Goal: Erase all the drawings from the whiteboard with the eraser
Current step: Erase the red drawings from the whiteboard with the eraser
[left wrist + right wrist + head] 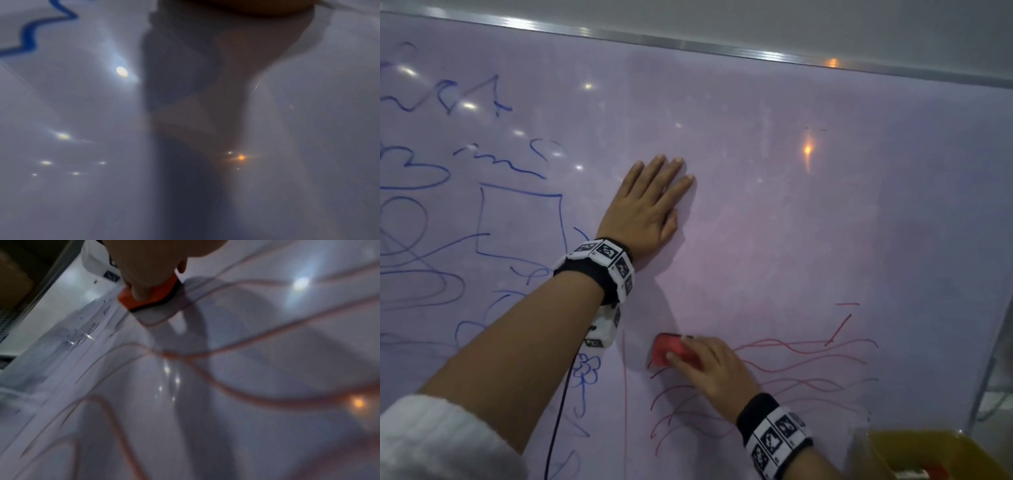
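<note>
The whiteboard fills the head view. Blue drawings cover its left side, and red wavy lines run across the lower right. My left hand lies flat on the board near the middle, fingers straight and together. Lower down, my right hand grips the red eraser and presses it against the board at the left end of the red lines. In the right wrist view the eraser shows its dark felt edge on the surface, with red lines around it.
The board's metal frame runs along the top, and its right edge slants down. A yellow box sits at the lower right corner. A dark cable hangs from my left wrist band. A blue stroke shows in the left wrist view.
</note>
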`<state>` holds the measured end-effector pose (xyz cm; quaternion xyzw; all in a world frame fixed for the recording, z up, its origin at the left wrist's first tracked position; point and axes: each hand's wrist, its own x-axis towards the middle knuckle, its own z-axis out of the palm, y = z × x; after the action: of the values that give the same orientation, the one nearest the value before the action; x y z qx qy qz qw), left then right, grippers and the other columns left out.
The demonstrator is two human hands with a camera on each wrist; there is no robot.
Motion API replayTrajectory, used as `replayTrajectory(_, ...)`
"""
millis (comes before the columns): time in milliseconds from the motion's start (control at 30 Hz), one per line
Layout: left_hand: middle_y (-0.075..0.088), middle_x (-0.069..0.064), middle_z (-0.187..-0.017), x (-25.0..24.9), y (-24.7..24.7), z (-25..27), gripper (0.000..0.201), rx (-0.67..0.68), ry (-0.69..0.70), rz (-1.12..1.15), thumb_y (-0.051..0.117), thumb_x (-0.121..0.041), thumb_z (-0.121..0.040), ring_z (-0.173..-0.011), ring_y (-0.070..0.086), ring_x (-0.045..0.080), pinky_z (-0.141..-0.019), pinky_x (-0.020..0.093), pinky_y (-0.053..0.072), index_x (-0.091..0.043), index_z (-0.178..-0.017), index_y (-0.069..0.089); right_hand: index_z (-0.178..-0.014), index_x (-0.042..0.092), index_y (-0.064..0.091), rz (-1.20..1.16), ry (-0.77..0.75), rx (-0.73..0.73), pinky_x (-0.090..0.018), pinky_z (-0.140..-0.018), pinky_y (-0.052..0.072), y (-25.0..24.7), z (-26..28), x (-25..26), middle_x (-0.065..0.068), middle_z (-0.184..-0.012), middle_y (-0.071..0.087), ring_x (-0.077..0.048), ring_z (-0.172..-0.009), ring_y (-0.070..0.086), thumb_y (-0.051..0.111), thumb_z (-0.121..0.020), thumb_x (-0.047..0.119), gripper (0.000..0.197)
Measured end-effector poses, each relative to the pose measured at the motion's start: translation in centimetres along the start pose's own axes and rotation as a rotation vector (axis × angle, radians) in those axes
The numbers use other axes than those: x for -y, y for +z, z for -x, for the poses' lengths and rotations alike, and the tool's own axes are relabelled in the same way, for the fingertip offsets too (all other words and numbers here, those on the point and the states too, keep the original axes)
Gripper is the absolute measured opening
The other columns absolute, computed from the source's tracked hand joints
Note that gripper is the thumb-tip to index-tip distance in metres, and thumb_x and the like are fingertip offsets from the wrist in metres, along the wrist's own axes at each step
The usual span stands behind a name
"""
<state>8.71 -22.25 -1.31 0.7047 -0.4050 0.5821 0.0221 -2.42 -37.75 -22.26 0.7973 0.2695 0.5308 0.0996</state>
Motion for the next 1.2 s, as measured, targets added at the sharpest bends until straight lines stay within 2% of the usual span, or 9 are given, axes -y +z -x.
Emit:
replayTrajectory(67,0.04,0.015,-0.145,0.0,0.1,-0.1,0.051,-0.011,0.003,-0.006,0.037,-0.023,-0.089,-0.135,0.025,0.029,-0.115,0.038,0.007,-0.012,-0.14,0.035,-0.124,0.027,0.049,0.071,0.1,-0.014,-0.036,-0.081,0.043,-0.3,-0.7,-1.1,-0.007,-0.117,0.045,-0.023,-0.096,0.046,0.057,-0.081,0.006,0.049)
replayTrajectory(167,0.04,0.016,-0.144,-0.1,0.0,0.1,0.051,-0.013,0.002,-0.009,0.036,-0.023,-0.09,-0.135,0.025,0.029,-0.115,0.038,0.006,-0.012,-0.14,0.035,-0.12,0.028,0.051,0.075,0.474,-0.173,-0.035,-0.078,0.033,-0.2,-2.4,-0.6,-0.006,-0.112,0.045,-0.024,-0.089,0.043,0.072,-0.07,0.009,0.058)
replayTrajectory(300,0.037,0.015,-0.146,-0.2,-0.3,0.0,0.052,0.024,-0.009,-0.003,0.036,-0.024,-0.09,-0.136,0.023,0.029,-0.115,0.038,0.005,-0.012,-0.141,0.035,-0.116,0.03,0.051,0.053,0.193,0.026,-0.033,-0.073,0.033,-0.2,-0.6,0.5,-0.004,-0.105,0.047,-0.02,-0.08,0.043,0.058,-0.076,0.011,0.045)
replayTrajectory(400,0.038,0.015,-0.146,-0.1,-0.1,0.1,0.052,0.017,-0.011,-0.006,0.036,-0.024,-0.09,-0.136,0.024,0.029,-0.115,0.039,0.007,-0.012,-0.14,0.036,-0.101,0.036,0.057,-0.001,0.487,0.017,-0.031,-0.066,0.037,-3.5,1.0,-3.8,-0.001,-0.09,0.054,-0.018,-0.073,0.047,0.057,-0.081,0.028,0.022)
replayTrajectory(567,0.036,0.015,-0.147,-0.4,0.1,0.1,0.053,0.019,-0.011,0.018,0.034,-0.024,-0.09,-0.136,0.023,0.03,-0.115,0.039,0.005,-0.011,-0.141,0.035,-0.121,0.003,0.051,0.092,1.179,-0.444,-0.044,-0.083,0.038,-8.4,6.7,-11.8,-0.028,-0.104,0.049,-0.04,-0.096,0.047,0.05,-0.082,0.038,0.052)
replayTrajectory(633,0.036,0.015,-0.147,-0.4,0.0,0.1,0.052,0.019,-0.021,0.033,0.033,-0.025,-0.091,-0.137,0.023,0.031,-0.116,0.038,0.004,-0.011,-0.141,0.036,-0.122,-0.003,0.051,0.083,1.296,-0.497,-0.047,-0.084,0.04,-8.0,7.1,-11.8,-0.033,-0.103,0.049,-0.045,-0.098,0.048,0.049,-0.085,0.041,0.057)
replayTrajectory(833,0.035,0.016,-0.147,-0.6,-0.3,0.3,0.052,0.02,-0.037,0.032,0.034,-0.025,-0.091,-0.137,0.023,0.032,-0.117,0.037,0.002,-0.011,-0.141,0.037,-0.116,0.014,0.049,0.055,0.909,-0.207,-0.033,-0.075,0.042,-6.4,6.9,-7.1,-0.015,-0.103,0.048,-0.026,-0.091,0.042,0.047,-0.091,0.041,0.037)
replayTrajectory(1033,0.032,0.016,-0.149,-0.7,-0.5,0.3,0.052,0.03,-0.053,0.032,0.034,-0.025,-0.092,-0.141,0.017,0.027,-0.117,0.034,-0.002,-0.011,-0.142,0.035,-0.116,-0.003,0.057,0.031,1.313,-0.443,-0.037,-0.085,0.031,-8.3,7.6,-10.7,-0.031,-0.103,0.052,-0.045,-0.098,0.048,0.048,-0.083,0.034,0.05)
replayTrajectory(1200,0.035,0.018,-0.147,-0.4,-0.4,0.2,0.051,-0.006,-0.041,0.01,0.037,-0.023,-0.091,-0.137,0.024,0.035,-0.117,0.035,0.0,-0.011,-0.14,0.039,-0.114,0.01,0.052,0.071,1.003,-0.166,-0.033,-0.068,0.042,-7.3,6.0,-7.0,-0.018,-0.095,0.051,-0.027,-0.087,0.045,0.048,-0.087,0.034,0.036)
